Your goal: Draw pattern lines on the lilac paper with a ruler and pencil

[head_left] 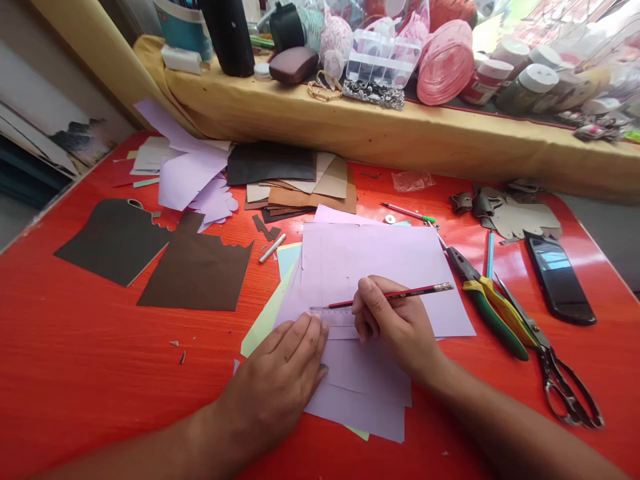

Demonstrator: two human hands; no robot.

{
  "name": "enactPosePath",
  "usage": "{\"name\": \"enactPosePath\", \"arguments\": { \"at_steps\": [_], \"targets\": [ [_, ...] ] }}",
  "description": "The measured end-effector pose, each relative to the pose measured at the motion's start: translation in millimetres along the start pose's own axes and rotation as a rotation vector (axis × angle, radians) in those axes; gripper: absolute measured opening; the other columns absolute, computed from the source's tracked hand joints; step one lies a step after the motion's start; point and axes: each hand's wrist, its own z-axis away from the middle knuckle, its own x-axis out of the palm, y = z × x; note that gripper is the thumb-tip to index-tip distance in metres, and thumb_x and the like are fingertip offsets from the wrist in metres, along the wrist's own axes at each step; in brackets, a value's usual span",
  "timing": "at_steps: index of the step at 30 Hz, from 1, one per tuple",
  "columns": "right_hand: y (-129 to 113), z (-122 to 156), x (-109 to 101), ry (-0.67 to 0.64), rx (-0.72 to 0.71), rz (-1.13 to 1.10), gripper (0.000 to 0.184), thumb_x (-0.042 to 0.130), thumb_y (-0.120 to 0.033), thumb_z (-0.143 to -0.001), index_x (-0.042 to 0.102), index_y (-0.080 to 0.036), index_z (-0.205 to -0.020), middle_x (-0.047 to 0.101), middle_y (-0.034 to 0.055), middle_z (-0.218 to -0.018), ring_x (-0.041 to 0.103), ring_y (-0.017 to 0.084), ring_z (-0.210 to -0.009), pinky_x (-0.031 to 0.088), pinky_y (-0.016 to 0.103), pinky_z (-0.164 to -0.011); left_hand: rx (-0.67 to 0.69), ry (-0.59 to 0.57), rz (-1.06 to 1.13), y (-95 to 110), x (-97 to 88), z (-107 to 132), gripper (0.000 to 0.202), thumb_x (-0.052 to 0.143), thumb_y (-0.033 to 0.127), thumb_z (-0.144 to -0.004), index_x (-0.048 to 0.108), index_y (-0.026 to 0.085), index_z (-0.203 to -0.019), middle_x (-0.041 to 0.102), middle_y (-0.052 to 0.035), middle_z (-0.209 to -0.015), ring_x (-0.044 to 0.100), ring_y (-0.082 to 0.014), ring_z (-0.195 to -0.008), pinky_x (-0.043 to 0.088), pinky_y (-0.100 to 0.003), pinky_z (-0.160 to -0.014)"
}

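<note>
My right hand (387,320) is closed around a red and black pencil (415,292), its tip on the paper along the edge of a clear ruler (343,320). The ruler lies across a lilac paper sheet (400,260), on a stack of more lilac, green and blue sheets. My left hand (287,363) lies flat, fingers stretched out and close together, with the fingertips pressing on the ruler's left end. Some of the ruler is hidden under both hands. Faint lines show on the top sheet.
On the red table (125,373), pliers (485,307), scissors (565,387) and a phone (560,280) lie at right. Dark leather pieces (200,273) and a silver stick (273,248) are at left. Stacked leather (300,190) lies behind. Jars and boxes crowd the ledge (280,107).
</note>
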Motion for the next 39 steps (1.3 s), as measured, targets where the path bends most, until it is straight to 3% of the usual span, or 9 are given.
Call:
{"name": "enactPosePath", "arguments": {
  "at_steps": [5, 39],
  "targets": [
    [-8, 1, -6, 0.020, 0.011, -0.020, 0.055, 0.064, -0.063, -0.109, 0.068, -0.021, -0.075, 0.049, -0.0062, -0.046, 0.055, 0.013, -0.044, 0.037, 0.026, -0.047, -0.002, -0.002, -0.007, 0, -0.1, -1, 0.039, 0.042, 0.019, -0.118, 0.068, 0.001, -0.140, 0.078, -0.0167, -0.136, 0.071, -0.0308, -0.128, 0.050, -0.044, -0.111],
    [14, 2, -1, -0.017, -0.006, 0.010, 0.049, 0.060, -0.057, -0.113, 0.070, -0.021, -0.081, 0.053, -0.0061, -0.051, 0.060, 0.014, -0.048, 0.046, 0.028, -0.052, 0.003, -0.008, 0.001, 0, -1.4, -2, 0.038, 0.045, 0.018, -0.117, 0.068, -0.001, -0.140, 0.077, -0.0191, -0.137, 0.070, -0.0319, -0.129, 0.050, -0.045, -0.111]
  ]
}}
